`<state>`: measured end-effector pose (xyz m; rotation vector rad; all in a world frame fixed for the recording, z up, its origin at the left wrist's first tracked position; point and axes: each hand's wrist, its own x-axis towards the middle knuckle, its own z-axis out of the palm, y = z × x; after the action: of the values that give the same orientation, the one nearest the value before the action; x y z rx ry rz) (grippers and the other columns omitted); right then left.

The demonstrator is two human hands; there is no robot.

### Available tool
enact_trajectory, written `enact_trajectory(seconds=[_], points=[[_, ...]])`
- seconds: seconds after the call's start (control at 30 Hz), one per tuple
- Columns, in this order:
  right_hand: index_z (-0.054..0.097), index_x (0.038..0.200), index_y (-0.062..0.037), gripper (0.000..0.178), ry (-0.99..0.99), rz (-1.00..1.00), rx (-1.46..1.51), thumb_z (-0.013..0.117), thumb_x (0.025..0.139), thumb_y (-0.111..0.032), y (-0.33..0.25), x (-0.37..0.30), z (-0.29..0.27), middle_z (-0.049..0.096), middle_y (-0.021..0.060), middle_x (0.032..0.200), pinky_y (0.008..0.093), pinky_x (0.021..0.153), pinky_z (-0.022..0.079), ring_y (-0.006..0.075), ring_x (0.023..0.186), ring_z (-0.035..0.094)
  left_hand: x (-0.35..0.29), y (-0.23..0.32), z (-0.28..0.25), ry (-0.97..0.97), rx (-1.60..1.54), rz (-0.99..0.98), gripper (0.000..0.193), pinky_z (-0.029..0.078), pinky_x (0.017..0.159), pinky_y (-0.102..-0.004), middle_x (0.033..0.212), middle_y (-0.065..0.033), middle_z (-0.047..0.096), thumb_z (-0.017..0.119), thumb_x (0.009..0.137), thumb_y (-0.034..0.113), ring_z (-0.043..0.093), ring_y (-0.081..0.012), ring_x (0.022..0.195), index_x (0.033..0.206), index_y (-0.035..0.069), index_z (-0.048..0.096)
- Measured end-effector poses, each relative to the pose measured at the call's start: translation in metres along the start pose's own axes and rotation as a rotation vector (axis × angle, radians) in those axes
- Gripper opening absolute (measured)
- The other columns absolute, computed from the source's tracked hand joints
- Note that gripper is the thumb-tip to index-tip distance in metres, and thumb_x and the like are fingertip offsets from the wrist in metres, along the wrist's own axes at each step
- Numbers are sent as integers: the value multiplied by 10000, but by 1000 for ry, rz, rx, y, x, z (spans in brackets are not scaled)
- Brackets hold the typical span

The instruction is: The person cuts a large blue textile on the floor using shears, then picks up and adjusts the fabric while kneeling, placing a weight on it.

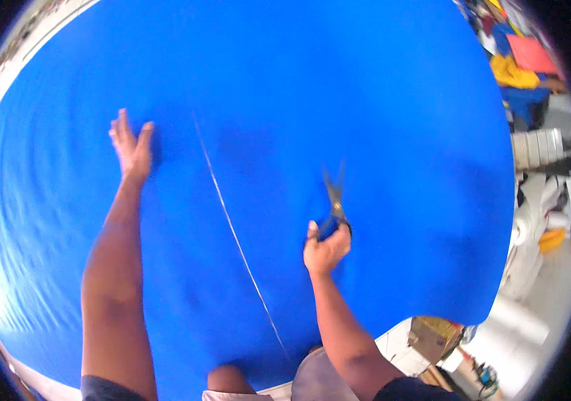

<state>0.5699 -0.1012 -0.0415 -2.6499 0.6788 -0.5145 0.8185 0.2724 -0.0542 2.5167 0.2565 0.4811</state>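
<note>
A wide sheet of bright blue fabric (379, 93) covers the work surface in front of me. Through its middle runs a thin pale line (232, 227), slanting from upper left to lower right; whether it is a slit or a mark I cannot tell. My left hand (132, 147) lies on the fabric left of that line, fingers spread and holding nothing. Right of the line, my right hand (326, 249) grips a pair of dark-handled scissors (335, 200) by the handles. Their blades stand apart, point away from me and are blurred.
Along the right lie heaped cloth scraps, among them a yellow cloth (514, 72) and a red piece (533, 53). A stack of pale boxes or folded items (537, 148) stands below them. Near the lower right corner of the fabric is a brown box (436, 337).
</note>
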Motion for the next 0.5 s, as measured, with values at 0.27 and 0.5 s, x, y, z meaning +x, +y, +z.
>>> enact_trajectory(seconds=[0.27, 0.5], points=[[481, 1147, 48, 676, -40, 121, 205, 758, 733, -409, 58, -14, -87, 556, 240, 1132, 470, 921, 398, 412, 1080, 515, -317, 148, -250, -630, -150, 386, 414, 383, 984, -440, 1249, -170, 497, 604, 848, 271, 452, -360, 1174, 1199, 65, 524], [534, 951, -33, 422, -316, 66, 42, 677, 814, -405, 181, -212, -324, 625, 207, 842, 480, 695, 457, 426, 807, 597, -631, -57, -489, -563, 188, -393, 252, 453, 882, -422, 976, -152, 636, 655, 766, 218, 563, -344, 991, 961, 57, 650]])
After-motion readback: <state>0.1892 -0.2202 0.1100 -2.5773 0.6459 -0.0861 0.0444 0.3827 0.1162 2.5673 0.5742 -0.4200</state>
